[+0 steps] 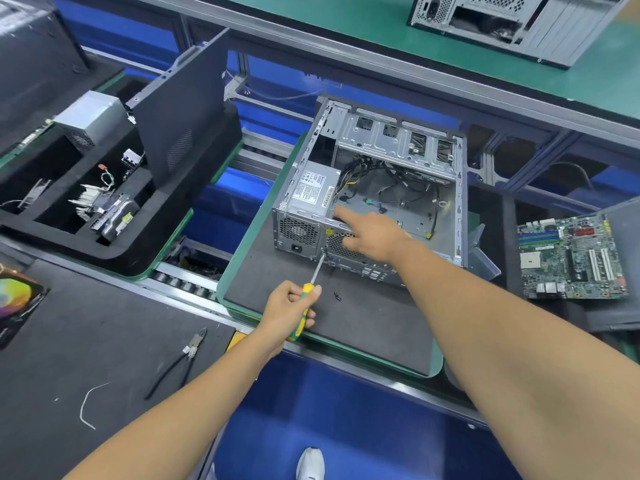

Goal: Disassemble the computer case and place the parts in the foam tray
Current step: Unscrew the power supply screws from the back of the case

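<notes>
While the left hand (pixel 289 308) grips the yellow-green screwdriver (pixel 304 308) with its tip at the rear panel of the computer case (pixel 377 188), the right hand (pixel 372 237) rests on the case's rear top edge, forefinger straight beside the power supply (pixel 311 190). The case lies open on the dark pallet mat (pixel 363 323), toward its far edge; bare mat stretches along the near edge, holding one loose screw (pixel 337 296). The foam tray (pixel 104 216) sits well apart to the left, across a roller gap. A motherboard (pixel 571 258) lies right; pliers (pixel 180 362) lie near-left.
</notes>
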Demonstrator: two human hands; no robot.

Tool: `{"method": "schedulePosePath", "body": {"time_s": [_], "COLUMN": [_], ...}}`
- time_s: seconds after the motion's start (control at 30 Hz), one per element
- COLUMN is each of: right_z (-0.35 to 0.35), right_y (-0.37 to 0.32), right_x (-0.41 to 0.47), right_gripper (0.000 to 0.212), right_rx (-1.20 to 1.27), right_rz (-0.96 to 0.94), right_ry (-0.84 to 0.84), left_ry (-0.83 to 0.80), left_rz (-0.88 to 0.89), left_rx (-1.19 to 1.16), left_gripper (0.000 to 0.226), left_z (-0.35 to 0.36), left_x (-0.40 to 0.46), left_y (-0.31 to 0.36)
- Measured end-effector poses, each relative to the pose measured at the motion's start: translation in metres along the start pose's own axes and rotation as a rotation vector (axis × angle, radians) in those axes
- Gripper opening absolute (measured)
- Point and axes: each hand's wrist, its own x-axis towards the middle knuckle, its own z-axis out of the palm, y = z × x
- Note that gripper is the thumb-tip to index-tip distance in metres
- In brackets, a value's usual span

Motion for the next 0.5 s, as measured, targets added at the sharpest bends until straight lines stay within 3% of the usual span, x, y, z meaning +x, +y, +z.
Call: {"method": "schedulePosePath", "body": {"time_s": [0.27,0.4,0.5], "right_z": [0.0015,0.001,0.0002], "right_y": [0.0007,-0.0002,-0.0006], "right_x": [-0.0002,-0.0002,-0.0004], "right_gripper": [0.043,0.043,0.042], "right_rx": [0.013,0.012,0.007], "right_rz": [0.007,0.006,0.008], "right_ry": [-0.001,-0.003,-0.004], "left_ry": [-0.12,-0.05,-0.02], "left_rz": [-0.212,-0.155,-0.084], "left_rx": [-0.074,-0.016,0.078], "left_gripper": [0.054,0.042,0.048], "left_z": [0.0024,0.0015,-0.0008], "left_x": [0.0037,0.0063,0.0041], "left_y": [0.005,0.0077,0.006]}}
